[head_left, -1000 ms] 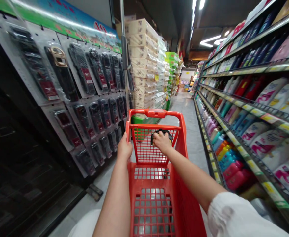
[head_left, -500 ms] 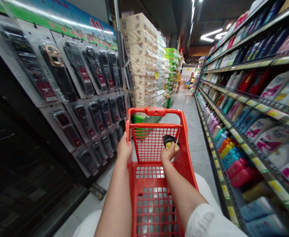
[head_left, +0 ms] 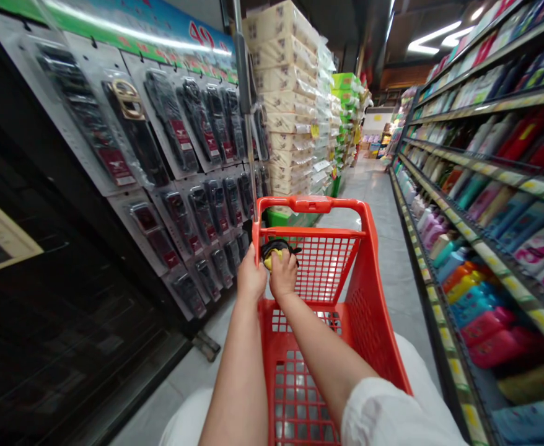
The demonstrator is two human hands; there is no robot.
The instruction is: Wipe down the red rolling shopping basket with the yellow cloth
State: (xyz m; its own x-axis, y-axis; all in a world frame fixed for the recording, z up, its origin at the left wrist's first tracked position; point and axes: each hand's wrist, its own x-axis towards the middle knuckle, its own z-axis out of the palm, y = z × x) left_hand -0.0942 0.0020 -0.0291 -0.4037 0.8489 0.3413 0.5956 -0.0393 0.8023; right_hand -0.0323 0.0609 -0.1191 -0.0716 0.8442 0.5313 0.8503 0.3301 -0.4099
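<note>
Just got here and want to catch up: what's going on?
A person stands at a red shopping cart, between packaged belts on the left and shelved bottles on the right. The left hand grips the cart's left edge. Close beside it, the right hand holds a black-and-yellow bundle, perhaps a cloth, at the upper left of the cart's mesh panel.

Left side's a wall of packaged belts (head_left: 174,121), one with a chunky gold buckle (head_left: 127,98), under a blue-and-green banner (head_left: 132,28). Farther along, tall stacks of cream packs (head_left: 285,102), then bright green packs (head_left: 344,93). Right's all long shelves (head_left: 486,168) crammed with bottles, pinkish-red bottles (head_left: 507,344) near, zigzag lights (head_left: 432,38) up far ahead
</note>
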